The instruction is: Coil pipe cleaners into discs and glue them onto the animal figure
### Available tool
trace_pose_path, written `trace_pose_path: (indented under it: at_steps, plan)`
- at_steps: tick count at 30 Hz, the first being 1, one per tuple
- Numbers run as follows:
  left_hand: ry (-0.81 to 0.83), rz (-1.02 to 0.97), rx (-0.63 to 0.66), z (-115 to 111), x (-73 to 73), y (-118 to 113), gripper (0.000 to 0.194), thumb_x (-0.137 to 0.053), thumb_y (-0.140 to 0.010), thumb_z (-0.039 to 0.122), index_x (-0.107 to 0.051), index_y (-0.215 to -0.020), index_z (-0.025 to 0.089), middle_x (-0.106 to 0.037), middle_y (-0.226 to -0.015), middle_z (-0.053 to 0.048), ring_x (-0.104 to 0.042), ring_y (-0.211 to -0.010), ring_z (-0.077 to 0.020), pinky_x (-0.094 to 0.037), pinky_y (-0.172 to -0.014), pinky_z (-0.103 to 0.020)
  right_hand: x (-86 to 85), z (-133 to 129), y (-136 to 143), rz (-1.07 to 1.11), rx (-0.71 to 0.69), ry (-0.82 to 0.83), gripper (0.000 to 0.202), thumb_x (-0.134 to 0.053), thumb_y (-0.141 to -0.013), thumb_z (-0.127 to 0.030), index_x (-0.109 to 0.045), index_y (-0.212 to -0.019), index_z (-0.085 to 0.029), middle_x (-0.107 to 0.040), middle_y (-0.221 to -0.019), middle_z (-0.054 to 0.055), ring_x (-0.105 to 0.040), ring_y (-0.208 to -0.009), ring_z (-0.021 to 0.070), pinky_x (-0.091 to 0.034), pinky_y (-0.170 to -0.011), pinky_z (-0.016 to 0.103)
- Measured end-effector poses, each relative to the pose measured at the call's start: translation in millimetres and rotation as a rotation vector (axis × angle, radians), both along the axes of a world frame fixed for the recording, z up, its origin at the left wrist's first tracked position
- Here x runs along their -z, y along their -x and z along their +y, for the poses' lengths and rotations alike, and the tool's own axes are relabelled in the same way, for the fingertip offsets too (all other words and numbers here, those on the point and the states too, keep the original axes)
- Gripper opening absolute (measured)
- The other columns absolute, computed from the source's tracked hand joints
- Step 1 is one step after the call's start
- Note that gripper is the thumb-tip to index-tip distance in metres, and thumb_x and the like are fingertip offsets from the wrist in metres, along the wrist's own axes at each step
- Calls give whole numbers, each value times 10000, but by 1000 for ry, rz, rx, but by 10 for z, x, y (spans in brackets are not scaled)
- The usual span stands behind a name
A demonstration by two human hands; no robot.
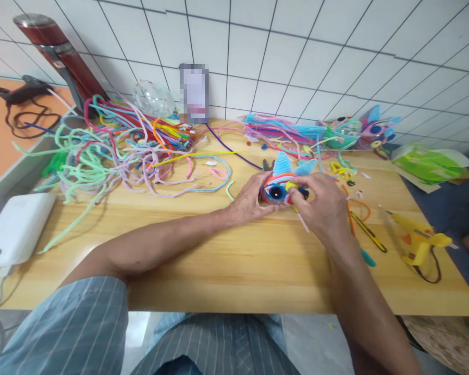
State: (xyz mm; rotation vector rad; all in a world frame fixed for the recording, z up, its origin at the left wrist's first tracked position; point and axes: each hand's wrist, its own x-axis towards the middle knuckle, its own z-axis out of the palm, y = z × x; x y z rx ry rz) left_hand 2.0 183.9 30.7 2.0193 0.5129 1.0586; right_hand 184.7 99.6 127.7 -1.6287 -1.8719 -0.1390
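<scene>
- Right now, the left hand (249,200) is curled around the side of a small craft figure (278,180), which sits between the two hands above the wooden table (226,260).
- The right hand (323,203) has its thumb and fingertips pinched on a yellow piece (291,185) at the figure's front, just beside a big blue-rimmed eye (275,192).
- Two pale blue ears (283,164) stand up from the figure's top, beyond the fingers.
- Left of the left hand and farther off spreads a tangle of pipe cleaners (86,174), mostly pale green and lilac nearest the person.
- Beyond the left hand, a phone (195,94) leans against the tiled wall (250,57).
- Beyond the right hand lie a blue and purple bundle (285,130) and, farther right, another big-eyed figure (375,130).
- Near the right hand, on its right, lies a yellow cutter (369,232); past that rests a yellow glue gun (420,239).
</scene>
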Motion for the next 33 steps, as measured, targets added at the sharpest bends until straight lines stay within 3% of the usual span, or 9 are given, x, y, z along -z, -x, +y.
trace_pose_path:
  at_steps: [4, 7, 10, 12, 14, 18, 25, 33]
  plan:
    - [36, 23, -4, -6, -27, 13, 889, -802, -837, 467, -362, -1563, 203, -494, -1566, -192, -501, -1467, -368, -431, -1245, -543, -71, -74, -88, 161, 104, -54, 159, -666, -959, -368, -759, -1031, -262, -758, -1013, 86, -704, -913, 277, -562, -882, 480]
    - [36, 17, -1, 2, -31, 20, 881, -792, -842, 484, -364, -1554, 191, -501, -1552, -202, -503, -1464, -376, -426, -1247, -556, -28, -131, -282, 301, 189, -3, 333, -718, -910, -445, -729, -1165, -231, -748, -1085, 109, -723, -973, 295, -584, -881, 505]
    - [30, 21, -4, 21, -5, 25, 890, -785, -845, 491, -351, -1557, 179, -486, -1554, -217, -485, -1481, -379, -419, -1254, -560, 156, -149, -461, 389, 90, 214, 614, -831, -780, -493, -664, -1304, -222, -727, -1291, 153, -704, -1181, 349, -573, -988, 566]
    - [30, 30, -2, 35, 14, 29, 889, -780, -849, 473, -342, -1564, 177, -467, -1567, -221, -466, -1499, -378, -414, -1260, -557, 314, -137, -501, 459, -8, 331, 694, -860, -745, -483, -634, -1354, -239, -695, -1396, 154, -683, -1254, 355, -552, -1047, 585]
    - [37, 36, 2, 46, 23, 38, 885, -776, -854, 451, -336, -1572, 179, -457, -1580, -218, -462, -1505, -371, -415, -1262, -550, 453, -112, -470, 531, -60, 376, 714, -854, -759, -465, -609, -1391, -240, -690, -1408, 151, -685, -1255, 342, -541, -1075, 585]
    - [73, 57, -5, 64, -6, 70, 904, -782, -859, 445, -322, -1593, 187, -473, -1581, -211, -492, -1486, -356, -428, -1255, -541, 593, -59, -320, 600, 5, 313, 727, -839, -784, -467, -587, -1414, -207, -702, -1369, 160, -695, -1208, 323, -544, -1072, 569]
    - [105, 81, -29, 74, -64, 88, 937, -828, -819, 566, -395, -1552, 174, -530, -1541, -212, -535, -1451, -378, -440, -1242, -564, 619, -53, -277, 614, 33, 279, 720, -825, -800, -475, -595, -1430, -214, -712, -1373, 150, -708, -1165, 322, -558, -1051, 551]
    - [213, 84, -79, 53, -64, 60, 963, -882, -730, 642, -460, -1449, 160, -605, -1453, -216, -607, -1380, -369, -505, -1181, -564, 670, -52, -335, 655, -41, 247, 679, -805, -834, -453, -594, -1448, -255, -704, -1402, 118, -702, -1216, 318, -555, -1080, 544]
